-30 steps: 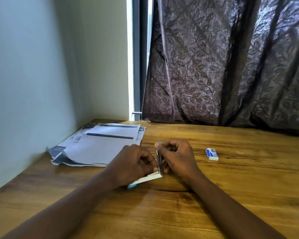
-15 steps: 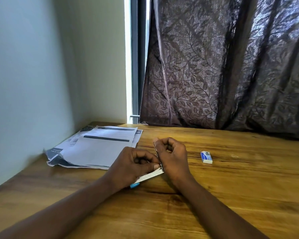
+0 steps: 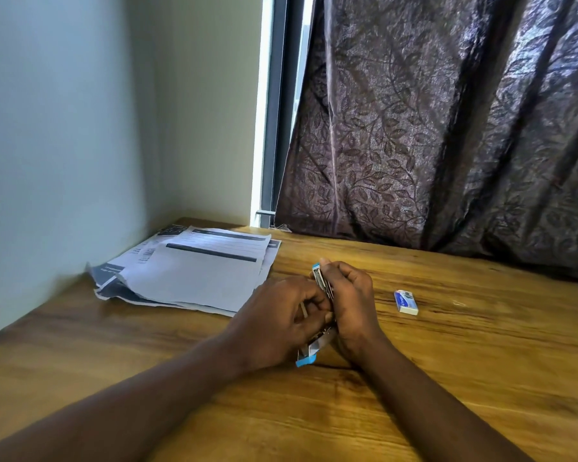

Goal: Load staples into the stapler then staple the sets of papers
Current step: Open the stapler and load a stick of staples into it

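Both left hand [image 3: 274, 316] and right hand [image 3: 355, 303] tight around the open stapler [image 3: 321, 281]; staple box [image 3: 406, 302] nearby, contents unseen.

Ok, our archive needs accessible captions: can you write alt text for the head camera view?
The left hand and right hand grip an opened blue-and-white stapler at a wooden table. Printed papers lie to the left, a small box to the right, a dark curtain behind.

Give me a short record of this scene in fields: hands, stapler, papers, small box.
left hand: grips the stapler at its lower end
right hand: grips its raised upper arm
stapler: hinged open, between the hands
papers: loose stack to the left, not held
small box: on the table, right of the hands
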